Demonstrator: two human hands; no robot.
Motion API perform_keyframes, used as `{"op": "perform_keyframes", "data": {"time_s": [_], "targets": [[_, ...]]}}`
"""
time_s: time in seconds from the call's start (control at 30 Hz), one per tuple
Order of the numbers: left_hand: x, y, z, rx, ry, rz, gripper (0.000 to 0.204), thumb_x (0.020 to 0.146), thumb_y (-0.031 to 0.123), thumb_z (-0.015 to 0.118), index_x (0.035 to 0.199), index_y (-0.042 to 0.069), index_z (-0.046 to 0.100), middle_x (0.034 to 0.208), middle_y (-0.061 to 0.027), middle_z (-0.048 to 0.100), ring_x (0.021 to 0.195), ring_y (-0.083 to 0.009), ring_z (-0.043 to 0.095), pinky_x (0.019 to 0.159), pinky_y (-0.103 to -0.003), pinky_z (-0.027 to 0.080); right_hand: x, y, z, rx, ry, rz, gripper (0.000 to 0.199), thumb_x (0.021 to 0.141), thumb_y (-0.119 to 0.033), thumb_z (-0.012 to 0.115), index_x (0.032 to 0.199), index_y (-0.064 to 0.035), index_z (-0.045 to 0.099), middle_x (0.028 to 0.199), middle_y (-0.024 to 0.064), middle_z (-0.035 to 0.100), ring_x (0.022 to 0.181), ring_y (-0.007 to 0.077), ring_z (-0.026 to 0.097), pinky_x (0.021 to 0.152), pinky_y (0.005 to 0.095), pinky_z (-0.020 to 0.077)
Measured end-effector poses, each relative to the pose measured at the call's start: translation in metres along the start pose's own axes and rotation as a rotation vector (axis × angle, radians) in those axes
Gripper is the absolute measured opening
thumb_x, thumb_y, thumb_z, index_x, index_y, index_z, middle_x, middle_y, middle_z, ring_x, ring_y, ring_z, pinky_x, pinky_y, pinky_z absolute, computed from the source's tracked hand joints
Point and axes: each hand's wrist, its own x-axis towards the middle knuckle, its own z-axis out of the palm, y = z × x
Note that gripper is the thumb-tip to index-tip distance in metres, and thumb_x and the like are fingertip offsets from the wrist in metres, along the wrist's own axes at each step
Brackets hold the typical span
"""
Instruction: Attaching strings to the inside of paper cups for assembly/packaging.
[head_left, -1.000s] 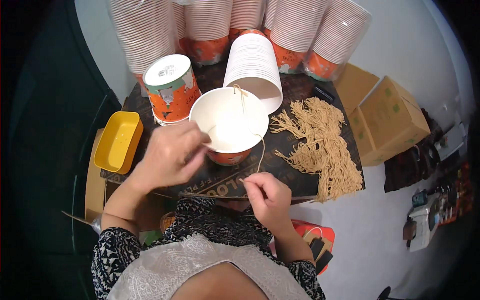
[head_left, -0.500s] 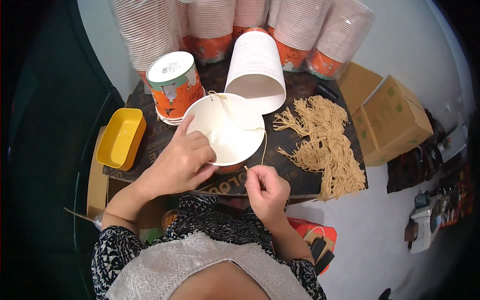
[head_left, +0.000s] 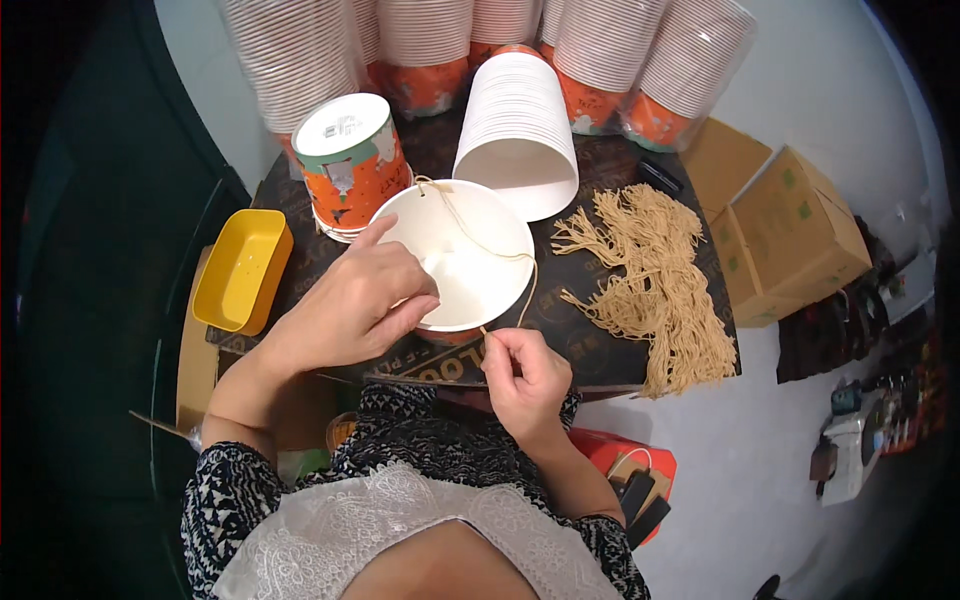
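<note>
A round white-lined paper bucket [head_left: 468, 275] stands near the table's front edge, its mouth facing up. A tan cord [head_left: 505, 256] is looped through a hole at its far-left rim and runs across the opening and over the right side. My right hand [head_left: 524, 378] pinches the cord's end just outside the near rim. At the near-left rim is my left hand [head_left: 365, 295], its index finger stretched along the rim and its thumb over the opening. The other left fingers are curled and partly hidden. Nothing shows in that hand.
Behind stand an overturned orange bucket [head_left: 350, 170], a nested white stack on its side [head_left: 515, 125] and several wrapped bucket stacks [head_left: 605, 50]. A bundle of tan cords [head_left: 660, 290] lies right, a yellow tray [head_left: 240, 272] left. Beyond the table is a cardboard box [head_left: 800, 230].
My left thumb has come up from the near rim to over the opening. The right hand has shifted slightly left, still pinching the cord's end.
</note>
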Motion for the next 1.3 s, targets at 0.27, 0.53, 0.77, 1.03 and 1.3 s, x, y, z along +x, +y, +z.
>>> {"op": "perform_keyframes", "data": {"time_s": [0.27, 0.53, 0.77, 1.03, 1.3], "targets": [[0.012, -0.006, -0.003, 0.016, -0.091, 0.011, 0.008, 0.089, 0.010, 0.065, 0.088, 0.003, 0.066, 0.077, -0.0120, 0.063, 0.082, -0.0307, 0.065, 0.111, -0.057, 0.034, 0.002, 0.001, 0.003, -0.015, 0.005, -0.010, 0.011, 0.084, 0.003, 0.072, 0.087, -0.0011, 0.062, 0.066, 0.0115, 0.063, 0.052, 0.0201, 0.061, 0.050, 0.0313, 0.0456], [0.037, -0.014, -0.006, -0.225, -0.360, 0.019, 0.021, 0.089, 0.009, 0.063, 0.106, 0.000, 0.068, 0.091, -0.0184, 0.069, 0.088, -0.0338, 0.068, 0.088, -0.043, 0.051, 0.003, 0.001, 0.004, -0.030, 0.005, 0.009, 0.011, 0.084, 0.003, 0.072, 0.087, -0.0010, 0.062, 0.066, 0.0118, 0.063, 0.052, 0.0206, 0.061, 0.050, 0.0317, 0.0459], [0.052, -0.026, 0.006, -0.449, -0.614, 0.091, 0.027, 0.090, 0.007, 0.061, 0.114, -0.002, 0.066, 0.094, -0.0162, 0.071, 0.085, -0.0269, 0.068, 0.078, -0.035, 0.051, 0.003, 0.002, 0.008, -0.020, 0.006, 0.021, 0.011, 0.084, 0.002, 0.072, 0.088, -0.0012, 0.063, 0.067, 0.0131, 0.063, 0.054, 0.0230, 0.062, 0.052, 0.0330, 0.0475], [0.058, -0.030, 0.016, -0.521, -0.696, 0.015, 0.014, 0.093, 0.010, 0.061, 0.100, -0.002, 0.065, 0.082, -0.0111, 0.068, 0.075, -0.0199, 0.063, 0.071, -0.033, 0.049, 0.002, 0.006, 0.014, -0.070, 0.046, -0.040, 0.009, 0.085, 0.001, 0.071, 0.088, -0.0007, 0.063, 0.067, 0.0110, 0.063, 0.055, 0.0196, 0.061, 0.053, 0.0311, 0.0479], [0.056, -0.021, 0.014, -0.488, -0.650, -0.054, 0.013, 0.090, 0.009, 0.060, 0.085, -0.003, 0.061, 0.070, -0.0104, 0.062, 0.064, -0.0185, 0.056, 0.063, -0.034, 0.046, 0.002, 0.005, 0.005, 0.024, -0.003, -0.026, 0.024, 0.081, 0.000, 0.074, 0.101, -0.0017, 0.061, 0.071, 0.0100, 0.065, 0.054, 0.0223, 0.062, 0.051, 0.0336, 0.0491]]}}
